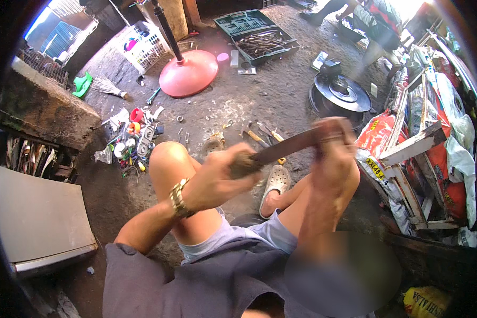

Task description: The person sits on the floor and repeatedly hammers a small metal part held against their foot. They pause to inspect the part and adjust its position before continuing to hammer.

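Blade (pixel 289 149) diagonal, toward right hand (pixel 333 146)

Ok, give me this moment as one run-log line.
Left hand: holding knife by its handle | right hand: at blade's far end, blurred, grip unclear | floor: open toolbox, red round stand base

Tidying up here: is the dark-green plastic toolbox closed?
No, the toolbox lies open, its lid folded back and metal pieces showing inside.
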`<action>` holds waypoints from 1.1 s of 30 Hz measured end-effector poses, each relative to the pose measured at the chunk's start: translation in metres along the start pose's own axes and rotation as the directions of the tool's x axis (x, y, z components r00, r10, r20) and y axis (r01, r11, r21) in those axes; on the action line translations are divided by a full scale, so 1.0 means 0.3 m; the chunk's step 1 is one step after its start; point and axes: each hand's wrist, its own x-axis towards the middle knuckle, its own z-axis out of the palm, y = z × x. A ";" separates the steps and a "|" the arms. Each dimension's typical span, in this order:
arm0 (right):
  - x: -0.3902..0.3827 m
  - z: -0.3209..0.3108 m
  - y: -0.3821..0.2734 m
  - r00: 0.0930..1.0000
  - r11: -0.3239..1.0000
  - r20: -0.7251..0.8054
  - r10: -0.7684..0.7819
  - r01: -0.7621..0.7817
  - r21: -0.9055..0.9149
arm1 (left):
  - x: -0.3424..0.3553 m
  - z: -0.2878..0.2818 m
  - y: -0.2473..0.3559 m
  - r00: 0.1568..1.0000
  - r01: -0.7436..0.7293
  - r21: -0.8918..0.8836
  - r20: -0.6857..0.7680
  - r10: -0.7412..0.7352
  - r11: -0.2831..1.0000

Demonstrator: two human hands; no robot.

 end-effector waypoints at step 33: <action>0.003 -0.110 0.075 0.997 0.715 0.016 0.071 -0.061 0.697 | -0.013 -0.049 0.012 0.955 -0.017 -0.031 -0.296 0.007 0.999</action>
